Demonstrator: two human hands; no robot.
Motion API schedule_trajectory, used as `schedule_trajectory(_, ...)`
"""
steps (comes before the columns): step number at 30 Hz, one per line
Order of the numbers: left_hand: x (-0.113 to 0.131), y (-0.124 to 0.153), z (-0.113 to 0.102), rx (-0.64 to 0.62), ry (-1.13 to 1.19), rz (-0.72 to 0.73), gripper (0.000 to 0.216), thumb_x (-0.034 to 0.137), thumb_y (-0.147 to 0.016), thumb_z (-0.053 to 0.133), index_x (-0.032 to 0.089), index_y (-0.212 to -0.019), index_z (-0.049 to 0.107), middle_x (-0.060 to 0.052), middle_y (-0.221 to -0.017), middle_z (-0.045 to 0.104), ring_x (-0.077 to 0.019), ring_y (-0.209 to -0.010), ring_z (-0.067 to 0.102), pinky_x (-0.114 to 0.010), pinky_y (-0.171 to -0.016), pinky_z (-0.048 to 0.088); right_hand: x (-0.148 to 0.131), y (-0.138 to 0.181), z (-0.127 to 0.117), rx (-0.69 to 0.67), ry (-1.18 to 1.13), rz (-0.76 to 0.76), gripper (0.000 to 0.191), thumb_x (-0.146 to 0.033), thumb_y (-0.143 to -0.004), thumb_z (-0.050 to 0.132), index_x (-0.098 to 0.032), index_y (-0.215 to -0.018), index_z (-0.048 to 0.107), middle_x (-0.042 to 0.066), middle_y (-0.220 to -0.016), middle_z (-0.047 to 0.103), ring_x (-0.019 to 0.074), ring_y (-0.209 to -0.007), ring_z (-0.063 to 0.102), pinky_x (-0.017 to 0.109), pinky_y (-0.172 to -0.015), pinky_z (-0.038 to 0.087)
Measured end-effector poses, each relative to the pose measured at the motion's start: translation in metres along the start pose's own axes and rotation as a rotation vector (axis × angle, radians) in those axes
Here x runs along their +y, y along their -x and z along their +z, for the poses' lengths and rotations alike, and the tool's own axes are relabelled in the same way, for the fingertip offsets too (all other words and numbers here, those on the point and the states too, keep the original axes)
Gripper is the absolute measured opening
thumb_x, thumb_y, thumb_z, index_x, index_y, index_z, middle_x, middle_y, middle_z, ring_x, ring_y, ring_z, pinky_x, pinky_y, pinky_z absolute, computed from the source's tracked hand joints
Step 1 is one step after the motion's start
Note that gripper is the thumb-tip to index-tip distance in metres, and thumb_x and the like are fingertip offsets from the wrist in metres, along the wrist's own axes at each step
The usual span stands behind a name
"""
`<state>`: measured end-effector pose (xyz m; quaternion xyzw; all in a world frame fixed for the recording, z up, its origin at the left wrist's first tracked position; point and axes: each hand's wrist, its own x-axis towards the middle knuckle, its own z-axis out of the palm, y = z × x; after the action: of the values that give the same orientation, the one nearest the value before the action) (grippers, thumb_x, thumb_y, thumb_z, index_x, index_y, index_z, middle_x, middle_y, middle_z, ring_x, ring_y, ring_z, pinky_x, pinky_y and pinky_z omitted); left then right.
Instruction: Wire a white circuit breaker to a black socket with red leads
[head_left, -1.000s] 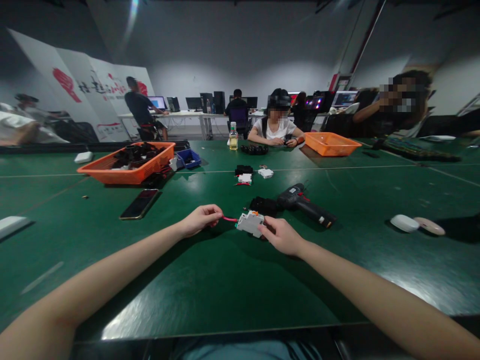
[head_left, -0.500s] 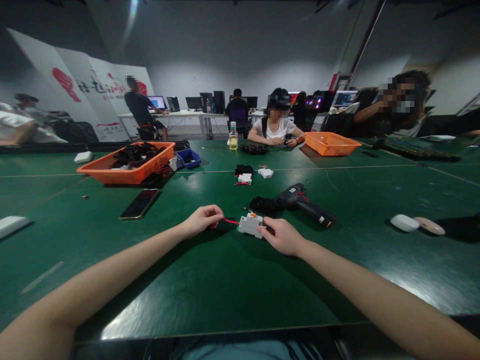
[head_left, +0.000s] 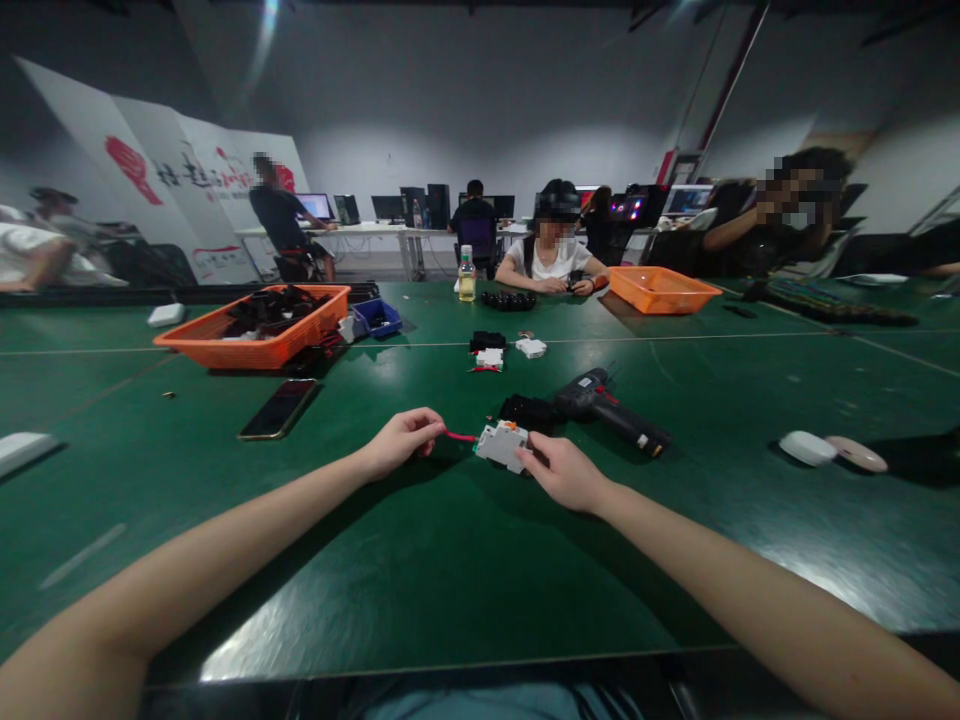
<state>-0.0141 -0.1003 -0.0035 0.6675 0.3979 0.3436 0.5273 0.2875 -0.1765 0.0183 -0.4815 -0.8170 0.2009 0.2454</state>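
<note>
My left hand (head_left: 409, 438) pinches the free end of a short red wire (head_left: 459, 436). The wire's other end meets the left side of a white circuit breaker (head_left: 501, 446) with an orange lever; I cannot tell how far it goes in. My right hand (head_left: 562, 470) grips the breaker's right side between thumb and fingers, just above the green table. Right behind the breaker lie a dark block-like part (head_left: 526, 411) and a black cordless drill (head_left: 611, 410). Farther back sit another white breaker with red wire (head_left: 490, 358) and a white piece (head_left: 531, 347).
An orange basket (head_left: 217, 350) of dark parts, a small blue bin (head_left: 379, 318) and a phone (head_left: 279, 409) are on the left. Another orange basket (head_left: 660, 290) and a bottle (head_left: 466, 275) stand farther back, near a seated person. White earbud case (head_left: 808, 448) at right.
The circuit breaker has tilted and lifted very slightly in my right hand. My left hand keeps its pinch on the red wire, nearly still.
</note>
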Motion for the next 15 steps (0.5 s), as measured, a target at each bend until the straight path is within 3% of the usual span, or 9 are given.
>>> schedule_trajectory(15,0.0023,0.0031,0.0017,-0.124,-0.130,0.038,0.033,0.049,-0.087,0.062,0.017,-0.092,0.057,0.005,-0.062,0.056,-0.0087,-0.056,0.051,-0.020,-0.053,0.040,-0.0029,0.0008,-0.0016,-0.050,0.134,-0.069,0.026,-0.038,-0.102,0.043,-0.019,-0.086,0.052,0.004,-0.080,0.064,0.0155,-0.067,0.057,0.027,-0.057,0.029)
